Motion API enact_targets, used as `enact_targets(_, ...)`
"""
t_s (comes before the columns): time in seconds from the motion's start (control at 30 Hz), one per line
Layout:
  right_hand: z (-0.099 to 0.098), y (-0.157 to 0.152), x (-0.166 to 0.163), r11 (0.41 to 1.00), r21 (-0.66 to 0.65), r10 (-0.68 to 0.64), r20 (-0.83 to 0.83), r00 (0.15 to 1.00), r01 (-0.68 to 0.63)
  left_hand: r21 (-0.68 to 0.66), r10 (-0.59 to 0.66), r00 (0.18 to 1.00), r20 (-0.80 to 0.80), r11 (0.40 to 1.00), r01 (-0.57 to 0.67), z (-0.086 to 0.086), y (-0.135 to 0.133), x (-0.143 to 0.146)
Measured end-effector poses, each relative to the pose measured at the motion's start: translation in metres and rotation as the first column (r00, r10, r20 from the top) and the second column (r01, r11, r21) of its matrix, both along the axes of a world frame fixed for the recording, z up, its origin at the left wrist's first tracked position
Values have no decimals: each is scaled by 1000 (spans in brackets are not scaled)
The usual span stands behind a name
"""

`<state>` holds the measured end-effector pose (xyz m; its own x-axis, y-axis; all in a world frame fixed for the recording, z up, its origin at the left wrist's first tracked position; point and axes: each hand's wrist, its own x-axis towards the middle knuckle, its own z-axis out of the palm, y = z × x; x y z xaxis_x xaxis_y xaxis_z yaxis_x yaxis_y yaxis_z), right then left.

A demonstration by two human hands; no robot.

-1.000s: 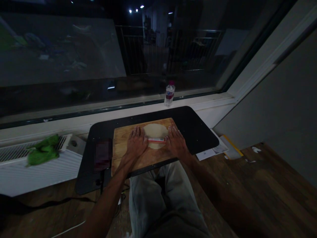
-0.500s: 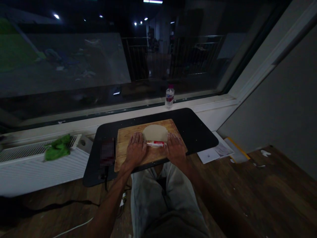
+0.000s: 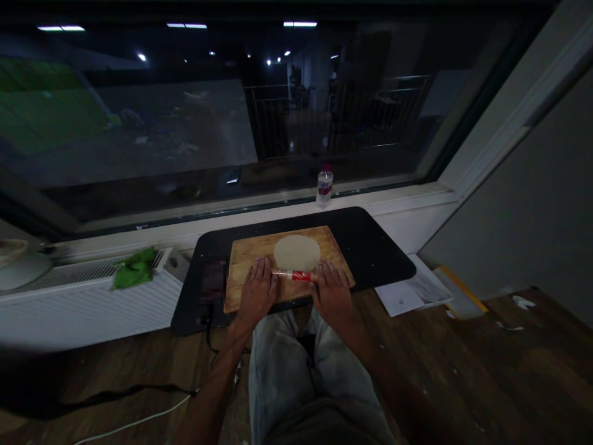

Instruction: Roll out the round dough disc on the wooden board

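Observation:
A rolling pin [image 3: 293,275] with a red and white printed band lies crosswise along the near edge of a flat, round sheet of dough [image 3: 297,251]. My left hand [image 3: 259,287] is over its left end, and my right hand [image 3: 331,287] covers the right end. On both hands the fingers point forward and rest over the pin; the palms hide its ends. Pale flour-like marks show on the fingertips. Under the dough is a wooden cutting board [image 3: 243,262], set on a black tabletop [image 3: 370,247].
A dark, blurred-out object [image 3: 214,279] sits left of the board. Beyond the table, a water bottle [image 3: 325,186] stands on the windowsill [image 3: 389,201]. A green cloth [image 3: 134,269] lies on the radiator [image 3: 102,315]. Papers [image 3: 412,290] are at the right, and cables [image 3: 139,389] trail over the floor.
The pin has come slightly nearer to me relative to the dough, whose near edge shows more fully. Both hands moved with it. My view has shifted a little left and up.

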<state>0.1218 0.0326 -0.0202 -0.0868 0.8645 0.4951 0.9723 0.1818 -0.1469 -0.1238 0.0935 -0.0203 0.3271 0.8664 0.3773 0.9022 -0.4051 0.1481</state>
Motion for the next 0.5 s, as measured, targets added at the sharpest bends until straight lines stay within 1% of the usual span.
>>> enact_targets(0.13,-4,-10,-5,999,34,6,2,1000,-6,14,3,1000,15,1000,-3,-6,-7,-4)
enact_targets(0.23,-3,-7,-3,1000,12,12,13,1000,-12,6,-3,1000,22,1000,2,-7,-1,-4)
enact_targets(0.33,0,3,3,999,-12,37,30,999,-37,-5,-13,1000,14,1000,13,-5,15,-2)
enact_targets(0.5,6,20,9,998,-21,57,40,998,-56,-8,-14,999,-40,1000,14,0,55,12)
